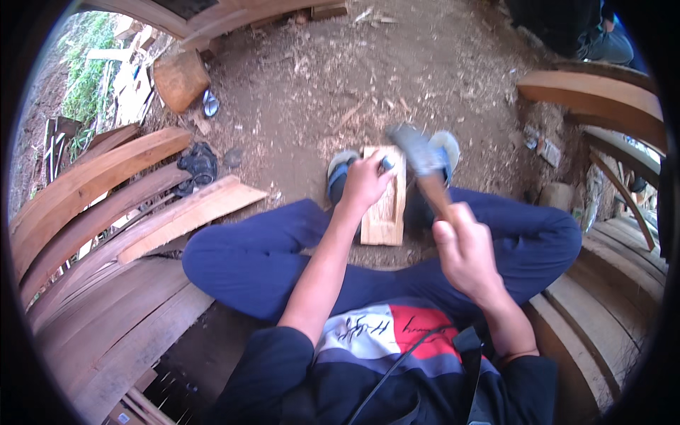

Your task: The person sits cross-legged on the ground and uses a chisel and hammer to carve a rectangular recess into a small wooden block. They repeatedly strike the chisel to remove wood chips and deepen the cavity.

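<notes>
A small pale wooden block (382, 212) with a carved hollow stands on the dirt between my feet. My left hand (365, 180) rests on its top edge and pinches a short dark chisel (387, 164) against the wood. My right hand (464, 251) is closed around the wooden handle of a hammer (419, 159), whose grey head is blurred above the block's upper right. I sit with my legs in dark blue trousers spread to either side of the block.
Curved wooden planks (99, 191) lie stacked on my left, and more curved boards (602, 99) on my right. A log stump (180, 79) and a dark sandal (198, 166) lie at the back left. Another person's legs (588, 32) show at the top right.
</notes>
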